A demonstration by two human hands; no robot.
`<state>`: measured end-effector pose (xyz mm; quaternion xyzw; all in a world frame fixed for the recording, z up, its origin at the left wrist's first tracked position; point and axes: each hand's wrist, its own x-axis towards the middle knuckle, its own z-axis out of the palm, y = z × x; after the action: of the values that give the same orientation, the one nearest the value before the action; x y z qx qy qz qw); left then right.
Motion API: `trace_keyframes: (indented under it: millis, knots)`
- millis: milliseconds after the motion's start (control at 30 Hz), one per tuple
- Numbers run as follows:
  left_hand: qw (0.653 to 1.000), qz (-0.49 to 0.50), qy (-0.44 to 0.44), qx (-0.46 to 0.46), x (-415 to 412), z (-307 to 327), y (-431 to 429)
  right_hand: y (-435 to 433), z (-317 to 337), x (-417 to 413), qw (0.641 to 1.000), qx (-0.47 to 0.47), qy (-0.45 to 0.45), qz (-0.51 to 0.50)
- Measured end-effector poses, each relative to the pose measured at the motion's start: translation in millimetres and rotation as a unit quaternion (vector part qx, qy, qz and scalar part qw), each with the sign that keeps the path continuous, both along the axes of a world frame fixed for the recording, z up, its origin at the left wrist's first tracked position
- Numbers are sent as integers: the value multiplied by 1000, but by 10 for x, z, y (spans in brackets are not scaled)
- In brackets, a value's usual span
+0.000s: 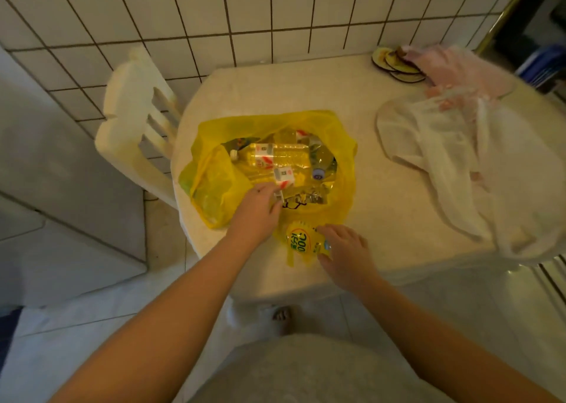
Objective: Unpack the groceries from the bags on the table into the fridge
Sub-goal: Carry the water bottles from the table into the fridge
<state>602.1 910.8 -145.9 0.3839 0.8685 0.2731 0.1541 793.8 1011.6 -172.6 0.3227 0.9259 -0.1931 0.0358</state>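
A yellow plastic bag (pixel 214 188) lies open on the round table (pixel 352 102). Inside it lie a clear bottle with a red and white label (pixel 275 156), a second bottle with a blue cap (pixel 321 166) and a small red and white carton (pixel 283 177). My left hand (pixel 257 211) reaches into the bag's near side, fingers curled on a small pale item by the carton. My right hand (pixel 344 254) grips a yellow drink bottle with green lettering (pixel 298 241) at the bag's near edge.
A white mesh bag (pixel 444 157) lies flat on the table's right half, with pink plastic (pixel 459 65) and round coasters (pixel 395 64) behind it. A white chair (pixel 137 120) stands at the table's left, against the tiled wall. A grey appliance (pixel 61 172) fills the left.
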Motion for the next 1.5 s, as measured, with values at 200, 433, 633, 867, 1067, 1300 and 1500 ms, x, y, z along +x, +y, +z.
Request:
trace_keyframes:
  millis: [200, 433, 633, 867, 1067, 1300, 1500]
  knots:
    - [987, -54, -8, -154, -490, -181, 445, 222, -175, -229, 995, -25, -90, 16]
    - [959, -135, 46, -243, -653, -272, 644, 396, -221, -402, 978, -31, -198, 54]
    - [928, -158, 165, -295, -520, -358, 668, 611, -132, -478, 975, -63, -205, 64]
    - [946, -149, 99, -271, -647, -357, 675, 874, 80, -351, 990, -74, -117, 38]
    - [973, -108, -24, -200, -683, -311, 647, 1008, 357, -317, 973, -198, 86, -77]
    - [988, -55, -132, -65, -655, -144, 556, 1009, 572, -387, 881, -344, 270, -183]
    - [959, 88, -249, 101, -649, 233, 561, 938, 716, -421, 781, -472, 330, -243]
